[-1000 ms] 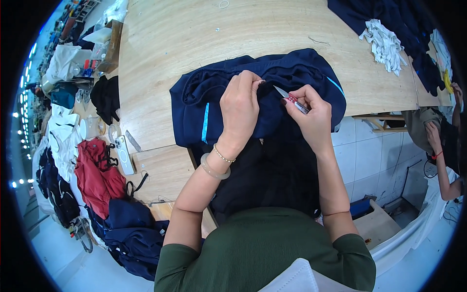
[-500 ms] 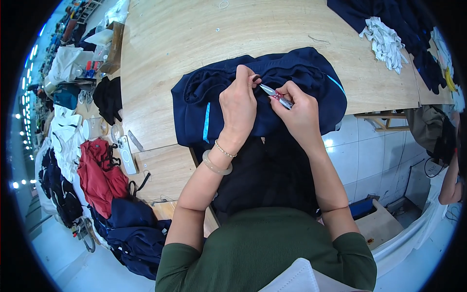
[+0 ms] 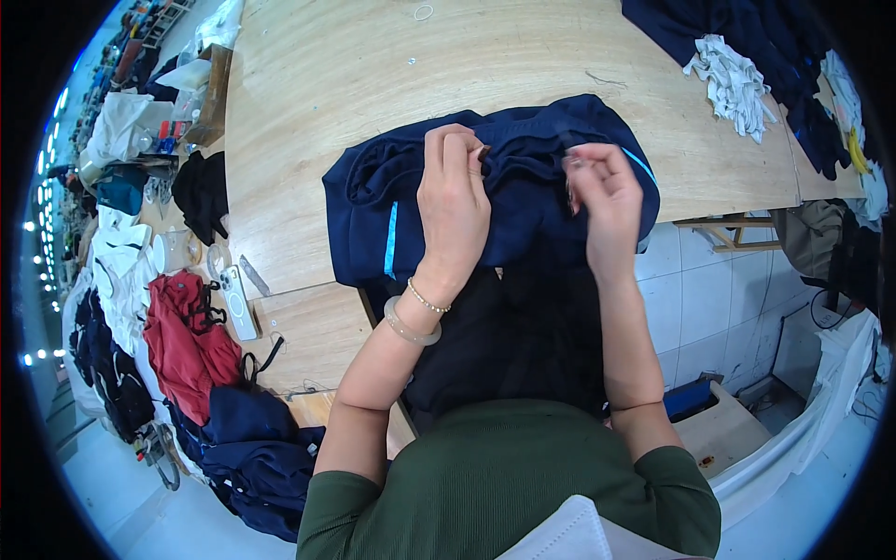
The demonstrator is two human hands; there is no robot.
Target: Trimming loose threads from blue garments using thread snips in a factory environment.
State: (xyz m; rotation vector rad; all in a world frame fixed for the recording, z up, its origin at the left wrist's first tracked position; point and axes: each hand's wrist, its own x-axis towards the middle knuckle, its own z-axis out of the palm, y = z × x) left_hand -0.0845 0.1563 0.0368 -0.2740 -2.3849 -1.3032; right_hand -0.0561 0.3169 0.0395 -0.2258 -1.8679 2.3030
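Observation:
A folded navy garment with light blue stripes lies bunched in front of me at the table's edge. Over its middle, my left hand is closed in a pinch. A small dark spot shows at its fingertips, and what they hold is too small to make out. To the right, above the same garment, my right hand has curled fingers blurred by motion. Small thread snips show only as a smear beneath those fingers, mostly hidden by the hand. The two hands are apart.
The wooden table spreads ahead. White cloth scraps and more navy fabric lie at far right. On the left are a phone, a red garment and a wooden box. A light bench stands low right.
My right hand has moved right, away from the left hand, drawing the snips back from the left fingertips. My left hand keeps its pinch in nearly the same place.

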